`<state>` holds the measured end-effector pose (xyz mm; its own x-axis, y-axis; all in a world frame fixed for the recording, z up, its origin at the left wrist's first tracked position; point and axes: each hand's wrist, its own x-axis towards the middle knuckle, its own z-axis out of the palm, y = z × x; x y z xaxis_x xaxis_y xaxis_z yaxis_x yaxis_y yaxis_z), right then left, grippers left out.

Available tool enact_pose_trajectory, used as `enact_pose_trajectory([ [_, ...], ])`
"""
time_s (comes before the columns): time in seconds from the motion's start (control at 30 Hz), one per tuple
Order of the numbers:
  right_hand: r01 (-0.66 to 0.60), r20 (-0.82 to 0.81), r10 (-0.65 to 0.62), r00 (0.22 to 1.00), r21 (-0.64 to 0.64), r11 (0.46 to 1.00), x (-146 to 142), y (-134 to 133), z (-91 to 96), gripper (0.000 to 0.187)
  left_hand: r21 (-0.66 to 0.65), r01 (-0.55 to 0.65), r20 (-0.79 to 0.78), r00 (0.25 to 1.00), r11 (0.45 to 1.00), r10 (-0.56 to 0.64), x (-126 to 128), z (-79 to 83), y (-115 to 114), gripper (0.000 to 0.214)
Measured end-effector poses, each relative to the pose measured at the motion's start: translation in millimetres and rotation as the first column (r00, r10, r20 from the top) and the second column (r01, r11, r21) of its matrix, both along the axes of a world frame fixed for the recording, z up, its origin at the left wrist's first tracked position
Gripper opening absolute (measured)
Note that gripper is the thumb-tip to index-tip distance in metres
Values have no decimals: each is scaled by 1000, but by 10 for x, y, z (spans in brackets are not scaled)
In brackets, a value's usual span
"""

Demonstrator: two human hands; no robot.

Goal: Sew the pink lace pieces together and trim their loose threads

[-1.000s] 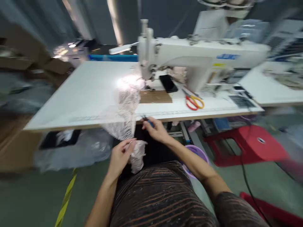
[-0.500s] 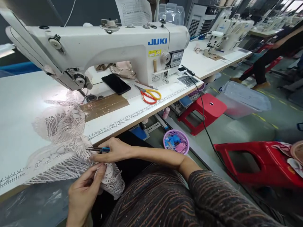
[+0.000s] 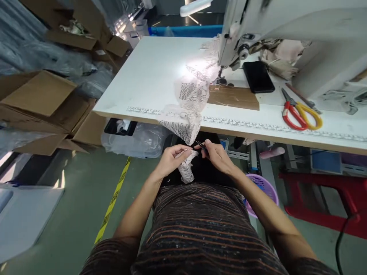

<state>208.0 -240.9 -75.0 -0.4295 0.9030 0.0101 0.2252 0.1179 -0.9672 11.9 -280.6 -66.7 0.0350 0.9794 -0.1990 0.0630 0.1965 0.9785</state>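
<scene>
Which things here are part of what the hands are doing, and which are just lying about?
In hand: left hand pinching the lace fabric; right hand holding a thin dark tool against it; the lace trails up to the sewing machine.
Lying about: phone, red-and-yellow scissors, beige cloth, purple basket, cardboard boxes.

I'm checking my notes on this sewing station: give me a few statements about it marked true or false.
The left hand pinches the lace. True.
The right hand holds the scissors. False: they lie on the table; it holds a thin dark tool.
The phone lies on the table beside the sewing machine. True.
The purple basket stands on the table. False: it is down below the table.
The lace hangs over the table's front edge. True.
</scene>
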Motion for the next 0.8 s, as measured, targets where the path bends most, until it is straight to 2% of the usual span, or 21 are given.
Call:
enact_pose_trajectory([
  [0.27,-64,155,56,986,43,997,-124,-42,-38,67,23,41,32,999,999,-42,-83,-27,37,33],
  [0.37,-56,142,45,989,68,996,-191,-29,-67,63,35,56,11,998,998,-57,-91,-13,50,29],
  [0.57,43,114,-53,992,83,996,-262,-43,-145,58,55,38,-19,999,998,-37,-87,31,59,22],
  [0.67,23,115,-30,993,62,998,-234,-70,-130,54,28,40,-13,999,999,-40,-88,47,72,21],
  [0.8,-13,167,-6,986,108,994,-245,-87,-108,50,24,39,-22,999,999,-39,-67,46,92,21],
])
